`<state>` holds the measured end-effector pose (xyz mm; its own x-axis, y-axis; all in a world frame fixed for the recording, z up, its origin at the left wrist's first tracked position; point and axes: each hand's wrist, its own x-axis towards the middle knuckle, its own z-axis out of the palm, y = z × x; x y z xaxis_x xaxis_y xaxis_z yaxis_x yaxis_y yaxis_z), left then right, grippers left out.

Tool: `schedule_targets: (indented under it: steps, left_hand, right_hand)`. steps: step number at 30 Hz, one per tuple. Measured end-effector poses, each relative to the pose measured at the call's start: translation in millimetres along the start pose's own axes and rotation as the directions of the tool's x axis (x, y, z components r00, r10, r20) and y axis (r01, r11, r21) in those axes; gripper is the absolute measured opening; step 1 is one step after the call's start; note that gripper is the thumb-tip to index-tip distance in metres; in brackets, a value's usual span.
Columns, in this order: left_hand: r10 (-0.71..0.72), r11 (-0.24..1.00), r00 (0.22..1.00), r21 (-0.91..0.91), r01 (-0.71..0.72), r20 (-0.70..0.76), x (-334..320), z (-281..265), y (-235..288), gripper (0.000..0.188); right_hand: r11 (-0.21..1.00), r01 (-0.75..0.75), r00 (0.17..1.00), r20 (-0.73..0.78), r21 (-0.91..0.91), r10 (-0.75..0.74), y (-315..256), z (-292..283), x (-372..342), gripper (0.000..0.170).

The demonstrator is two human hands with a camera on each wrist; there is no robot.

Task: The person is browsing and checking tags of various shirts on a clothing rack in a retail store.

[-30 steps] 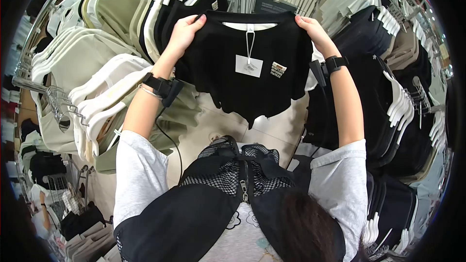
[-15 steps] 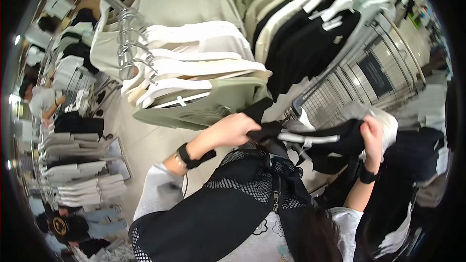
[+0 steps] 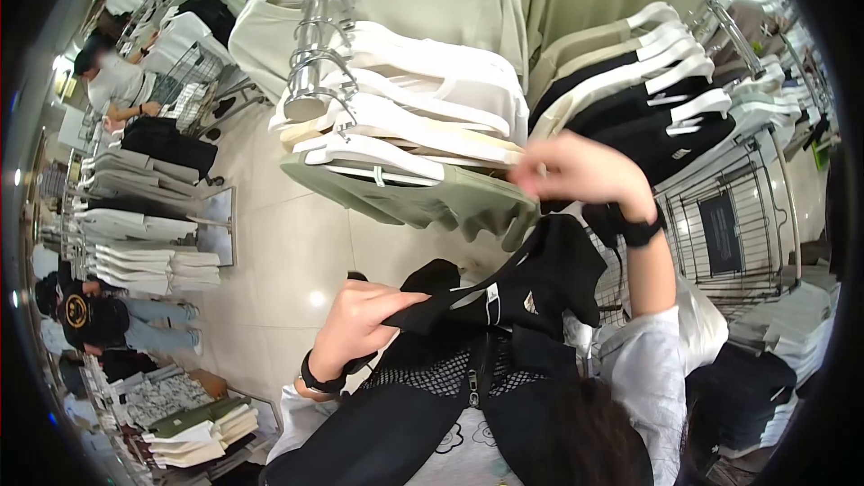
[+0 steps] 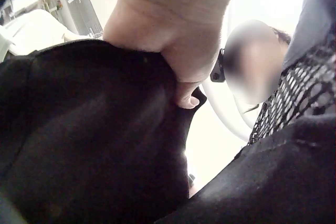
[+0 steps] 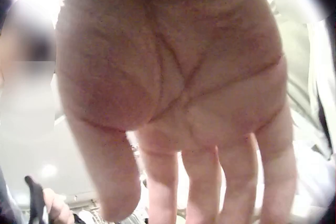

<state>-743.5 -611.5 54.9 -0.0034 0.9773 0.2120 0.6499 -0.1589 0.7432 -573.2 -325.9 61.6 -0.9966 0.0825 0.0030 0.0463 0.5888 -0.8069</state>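
Note:
My left hand pinches a black T-shirt at one end of its neckline, in front of the black mesh-trimmed vest I wear. The shirt hangs bunched to the right, with its white neck label showing. In the left wrist view, the thumb of the left hand presses on the black cloth; the other fingers are hidden behind it. My right hand, blurred, is off the shirt beside an olive-green top on a white hanger. The right wrist view shows that palm bare, fingers extended.
White hangers with pale tops crowd a chrome rail. Black tops hang to their right, near a wire shopping cart. Folded dark clothes lie lower right. People and more racks stand across the tiled floor.
Both hands held the shirt spread out in front, then lowered it. The right hand has let go and moved up toward the rack; the left still holds the shirt. The view has turned left.

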Motion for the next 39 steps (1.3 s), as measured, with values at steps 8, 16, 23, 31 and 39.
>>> schedule_targets:
  steps: [8, 16, 23, 31, 39]
  left_hand:
    - [0.026, 0.999, 0.988, 0.035, -0.021, -0.155, -5, 8, 5, 0.041]
    - [0.014, 1.0, 0.998, 0.016, -0.013, -0.065, 1, 2, -7, 0.045]
    - [-0.035, 0.989, 0.997, -0.141, 0.045, 0.071, 31, 4, -31, 0.021]
    - [-0.128, 0.965, 0.949, -0.186, 0.186, 0.289, 78, -12, -53, 0.03]
    - [0.076, 0.997, 0.961, -0.012, -0.075, 0.266, 117, -7, -41, 0.03]
  right_hand:
    - [0.976, -0.001, 0.992, -0.12, -0.217, -0.026, 53, 4, 165, 0.036]
    - [0.973, -0.174, 0.92, -0.379, -0.153, 0.105, 29, -7, 169, 0.037]
    - [0.973, -0.225, 0.768, -0.622, -0.04, 0.152, 6, -73, 62, 0.041]
    - [0.905, -0.416, 0.255, -0.943, 0.091, 0.212, -24, -37, -188, 0.016]
    - [0.78, -0.614, 0.243, -0.91, 0.124, 0.336, -18, 40, -235, 0.014]
